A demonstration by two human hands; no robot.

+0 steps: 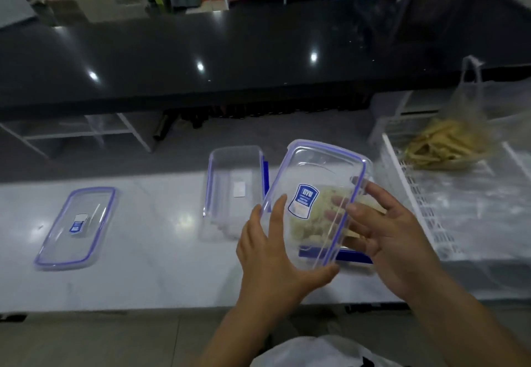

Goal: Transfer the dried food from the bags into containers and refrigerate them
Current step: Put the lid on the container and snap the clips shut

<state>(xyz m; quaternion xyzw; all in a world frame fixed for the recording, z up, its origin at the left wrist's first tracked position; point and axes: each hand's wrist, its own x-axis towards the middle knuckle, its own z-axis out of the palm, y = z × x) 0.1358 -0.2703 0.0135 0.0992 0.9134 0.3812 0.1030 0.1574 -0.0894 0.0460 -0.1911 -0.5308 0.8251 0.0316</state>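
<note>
A clear lid (pixel 319 182) with blue trim and a blue label is tilted above a container (pixel 313 231) that holds pale dried food. My left hand (pixel 267 249) grips the lid's left and near edges. My right hand (pixel 385 228) holds its right edge, fingers curled under it. An empty clear container (pixel 232 191) stands just to the left. A second lid (pixel 77 226) lies flat on the counter at far left. A clear plastic bag (pixel 448 142) with yellowish dried strips sits at the right.
A white plastic basket (pixel 416 200) lined with plastic carries the bag at the right. The pale counter (pixel 161 254) ends at a near edge below my arms. A raised black glossy counter (pixel 230 59) runs across behind it.
</note>
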